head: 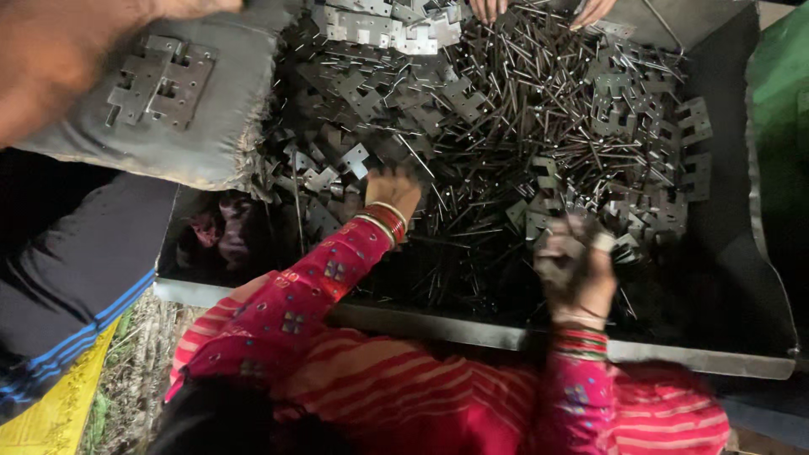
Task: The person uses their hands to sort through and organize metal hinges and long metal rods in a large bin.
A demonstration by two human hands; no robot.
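A: What fills the frame?

B: A wide metal tray (506, 337), heaped with thin dark pins (506, 109) and flat notched hinge plates (362, 156).

A: Where are the hands?

B: The left hand (392, 190) sits at centre, fingers curled down into the plates just above and left of it; whether it grips one I cannot tell. The right hand (577, 270), lower right of centre, is closed on a small grey metal piece (556, 248), blurred.

A: And the pins?

B: They lie between and above both hands, long axes crossing every way; the right hand is nearer the thick of them.

A: Around it?

B: A grey cushion (202, 126) at upper left carries joined plates; another person's fingertips (489, 8) show at the top edge.
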